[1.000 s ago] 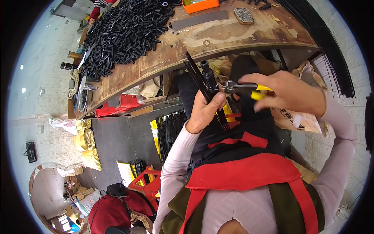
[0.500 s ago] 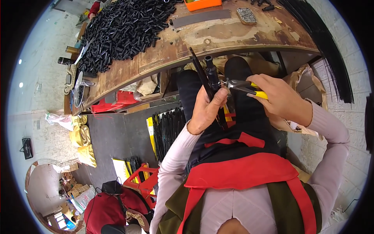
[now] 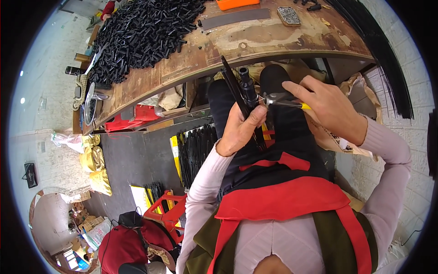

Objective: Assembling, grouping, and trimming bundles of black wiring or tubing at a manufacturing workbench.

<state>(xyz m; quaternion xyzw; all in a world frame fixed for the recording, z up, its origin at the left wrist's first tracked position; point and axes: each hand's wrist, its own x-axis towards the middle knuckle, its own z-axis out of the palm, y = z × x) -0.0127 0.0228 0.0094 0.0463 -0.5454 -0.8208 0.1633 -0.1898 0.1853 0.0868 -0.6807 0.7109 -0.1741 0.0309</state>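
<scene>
Above my lap, my left hand point(image 3: 242, 130) is closed around a bundle of slim black rods point(image 3: 233, 84) and a stepped black plastic tube point(image 3: 247, 83) with a hollow round end. Its thumb presses near the tube's lower part. From the right, my right hand point(image 3: 331, 105) grips yellow-handled pliers point(image 3: 277, 98), with its index finger stretched out above the handles. The metal jaws meet the tube's side just above my left thumb, at what looks like a thin wire. Whether the jaws are clamped on it is too small to tell.
A worn wooden bench point(image 3: 219, 50) curves ahead, bearing a heap of black plastic tubes point(image 3: 141, 39), a grey strip point(image 3: 236, 19), an orange tray point(image 3: 237, 3) and a small tin point(image 3: 289, 16). Long black rods point(image 3: 388, 55) hang at right. Rod bundles point(image 3: 197, 153) and a red stool point(image 3: 166, 208) stand left.
The pliers' yellow handles, spread apart before, now show as one yellow end beside my right hand. My right index finger has lifted off the handle. My left hand stays nearly still.
</scene>
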